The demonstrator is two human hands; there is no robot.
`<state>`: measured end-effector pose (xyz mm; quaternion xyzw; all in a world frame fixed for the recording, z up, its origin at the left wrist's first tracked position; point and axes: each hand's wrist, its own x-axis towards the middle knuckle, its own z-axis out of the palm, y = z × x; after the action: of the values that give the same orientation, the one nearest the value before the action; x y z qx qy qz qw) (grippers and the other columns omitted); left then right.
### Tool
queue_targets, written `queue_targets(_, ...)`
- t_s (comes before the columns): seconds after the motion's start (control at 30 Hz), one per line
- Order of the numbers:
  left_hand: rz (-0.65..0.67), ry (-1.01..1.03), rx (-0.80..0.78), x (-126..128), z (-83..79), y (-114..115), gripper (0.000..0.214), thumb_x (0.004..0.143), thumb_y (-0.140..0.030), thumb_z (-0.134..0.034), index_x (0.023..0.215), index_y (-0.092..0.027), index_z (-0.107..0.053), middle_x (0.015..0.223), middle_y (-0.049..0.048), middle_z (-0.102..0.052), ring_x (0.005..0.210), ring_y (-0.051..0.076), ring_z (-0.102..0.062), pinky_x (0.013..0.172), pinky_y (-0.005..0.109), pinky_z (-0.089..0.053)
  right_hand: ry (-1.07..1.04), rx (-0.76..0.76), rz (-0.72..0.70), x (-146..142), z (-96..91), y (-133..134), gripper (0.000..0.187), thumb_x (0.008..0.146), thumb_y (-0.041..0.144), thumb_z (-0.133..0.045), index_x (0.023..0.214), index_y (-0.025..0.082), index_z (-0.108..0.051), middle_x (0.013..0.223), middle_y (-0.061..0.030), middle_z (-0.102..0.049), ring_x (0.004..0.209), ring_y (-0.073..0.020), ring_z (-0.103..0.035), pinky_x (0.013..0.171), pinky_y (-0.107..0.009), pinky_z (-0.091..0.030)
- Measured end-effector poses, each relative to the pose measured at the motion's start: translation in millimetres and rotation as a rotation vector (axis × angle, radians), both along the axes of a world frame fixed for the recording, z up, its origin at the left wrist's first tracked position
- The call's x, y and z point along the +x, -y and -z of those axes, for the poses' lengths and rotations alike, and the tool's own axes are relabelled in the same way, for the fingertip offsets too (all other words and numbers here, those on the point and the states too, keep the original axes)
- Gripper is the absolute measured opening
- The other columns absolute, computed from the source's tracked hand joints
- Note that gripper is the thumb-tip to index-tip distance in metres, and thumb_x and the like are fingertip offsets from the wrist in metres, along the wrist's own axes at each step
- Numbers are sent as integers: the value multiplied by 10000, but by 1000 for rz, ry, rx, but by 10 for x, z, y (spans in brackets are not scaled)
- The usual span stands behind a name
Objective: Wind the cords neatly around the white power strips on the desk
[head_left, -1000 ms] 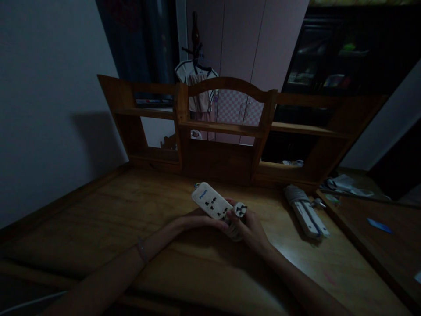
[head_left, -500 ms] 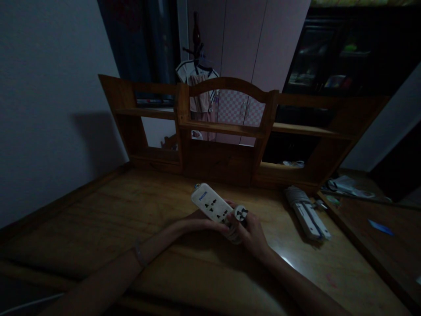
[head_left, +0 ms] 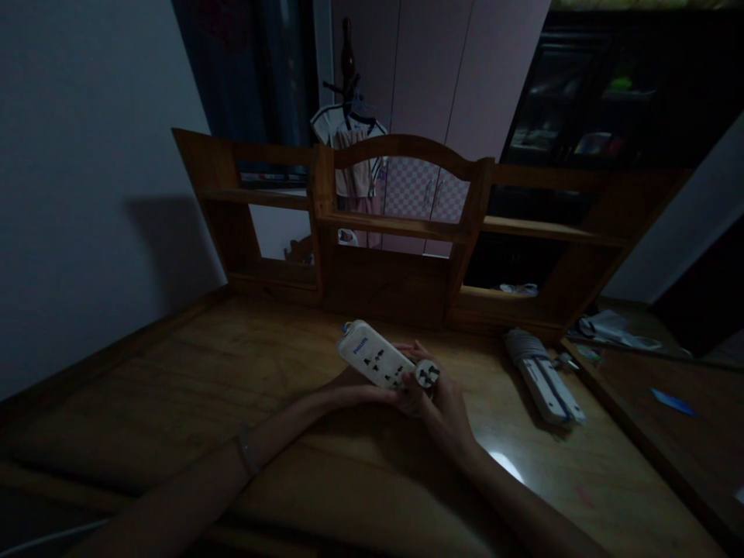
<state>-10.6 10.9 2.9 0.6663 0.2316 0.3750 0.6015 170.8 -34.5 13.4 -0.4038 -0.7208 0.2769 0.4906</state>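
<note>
A white power strip with a blue PHILIPS mark is held above the wooden desk, its socket face turned up towards me and its far end pointing left. My left hand is closed around the strip's near side, with most of its fingers hidden beneath. My right hand is closed at the strip's near right end, its thumb against a round white plug whose dark pins face up. The cord between plug and strip is mostly hidden by my hands.
On the right of the desk lies a second white power strip with its grey cord bundled round one end. A wooden shelf unit stands along the back edge. A blue packet lies on the lower surface at right.
The right hand and the plug have shifted slightly, and the plug's pins face me more. Some fingers now show behind the strip. The left hand keeps its hold.
</note>
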Motion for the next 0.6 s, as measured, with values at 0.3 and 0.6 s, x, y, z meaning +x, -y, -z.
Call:
queue_targets(0.3, -116, -139, -68, -50, 97, 48, 537, 686, -284, -771, 1179, -162, -596, 1167, 107, -638, 1090, 290, -584, 966, 421, -450, 118, -198, 105, 69, 108, -52, 436, 892, 533, -480, 1070, 176, -656, 914, -70, -707, 843, -242, -657, 697, -299, -496)
queue_targets(0.6, 43, -71, -161, -28, 22, 118, 506, 645, -279, -799, 1101, -149, -621, 1082, 93, -678, 1023, 284, -617, 898, 405, -488, 210, -240, 38, 56, 148, -19, 443, 904, 550, -429, 807, 166, -627, 747, -48, -665, 690, -186, -631, 575, -247, -437)
